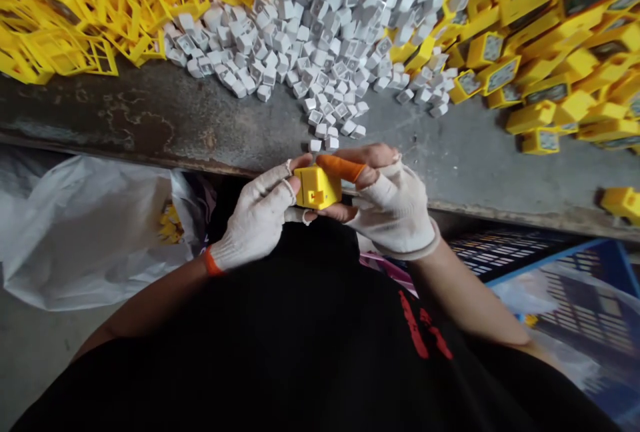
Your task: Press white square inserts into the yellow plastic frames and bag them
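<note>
Both of my hands wear white fingerless knit gloves and hold one yellow plastic block-shaped housing (323,187) in front of my body, at the bench edge. My left hand (260,212) grips its left side between thumb and fingers. On the other side, my right hand (393,202) closes on it, with an orange cover on one finger lying over the top. A small notch shows in the face turned toward me. Just beyond the housing, small white plastic caps (325,145) lie on the bench, at the tip of a large pile.
Yellow plastic frames (100,5) are heaped at the back left of the metal bench (150,115). Yellow housings (545,92) pile up on the right, one (621,204) near the edge. Below are a white sack (100,232) at left and a blue crate (590,252) at right.
</note>
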### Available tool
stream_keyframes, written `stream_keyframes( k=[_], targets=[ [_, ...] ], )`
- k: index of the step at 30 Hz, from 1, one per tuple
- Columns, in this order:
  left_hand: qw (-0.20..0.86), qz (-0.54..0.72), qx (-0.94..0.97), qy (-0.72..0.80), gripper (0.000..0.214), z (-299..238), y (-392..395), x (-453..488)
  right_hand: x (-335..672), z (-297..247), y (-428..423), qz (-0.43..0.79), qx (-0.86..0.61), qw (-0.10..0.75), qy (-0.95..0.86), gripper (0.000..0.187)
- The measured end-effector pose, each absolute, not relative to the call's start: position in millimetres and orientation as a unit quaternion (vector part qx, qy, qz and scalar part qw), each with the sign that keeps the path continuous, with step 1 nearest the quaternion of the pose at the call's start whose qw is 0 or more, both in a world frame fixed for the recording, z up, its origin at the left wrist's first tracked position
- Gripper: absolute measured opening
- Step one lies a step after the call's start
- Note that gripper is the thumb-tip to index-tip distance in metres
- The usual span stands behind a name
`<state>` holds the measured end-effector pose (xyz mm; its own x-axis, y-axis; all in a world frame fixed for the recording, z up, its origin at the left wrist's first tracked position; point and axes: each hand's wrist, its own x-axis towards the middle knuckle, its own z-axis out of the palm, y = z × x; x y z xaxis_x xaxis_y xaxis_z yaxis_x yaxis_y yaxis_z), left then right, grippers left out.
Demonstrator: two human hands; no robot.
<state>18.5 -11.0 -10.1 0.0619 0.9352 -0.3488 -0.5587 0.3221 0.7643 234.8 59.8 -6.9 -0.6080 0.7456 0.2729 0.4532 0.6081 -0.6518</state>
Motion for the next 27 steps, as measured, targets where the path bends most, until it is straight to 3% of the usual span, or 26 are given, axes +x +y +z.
stream_keyframes(
  k=[4, 9, 12, 16, 19, 23, 25, 27],
  targets=[
    [0.601, 0.517, 0.341, 0.505, 0.059, 3.7, -13.4, 12.0, 224.2, -11.2, 50.2, 0.178, -0.33, 0.326, -0.868, 0.037],
    [0.513, 0.509, 0.436, 0.537, 0.042, 16.1, -16.2, 4.8, 217.1, -12.7, 65.8, 0.422, -0.349, 0.343, -0.763, 0.075],
    [0.446, 0.506, 0.508, 0.536, 0.036, 17.9, -20.6, 2.8, 212.5, -6.4, 69.9, 0.509, -0.331, 0.352, -0.712, 0.066],
    [0.4, 0.509, 0.531, 0.547, 0.033, 21.4, -24.1, 1.2, 199.1, -5.5, 63.8, 0.538, -0.328, 0.399, -0.665, 0.054],
    [0.428, 0.516, 0.481, 0.565, 0.032, 18.8, -21.6, -1.7, 190.3, -15.8, 66.8, 0.586, -0.322, 0.409, -0.621, 0.062],
    [0.545, 0.577, 0.386, 0.469, 0.05, 13.6, -6.5, -0.1, 186.6, -13.5, 74.4, 0.607, -0.267, 0.333, -0.67, 0.058],
    [0.597, 0.61, 0.301, 0.426, 0.046, 17.5, 3.7, 6.9, 184.4, 1.0, 71.8, 0.554, -0.254, 0.325, -0.723, 0.054],
    [0.625, 0.58, 0.247, 0.46, 0.038, 27.0, 9.8, 15.7, 180.7, 21.0, 65.0, 0.459, -0.289, 0.377, -0.751, 0.05]
  ],
)
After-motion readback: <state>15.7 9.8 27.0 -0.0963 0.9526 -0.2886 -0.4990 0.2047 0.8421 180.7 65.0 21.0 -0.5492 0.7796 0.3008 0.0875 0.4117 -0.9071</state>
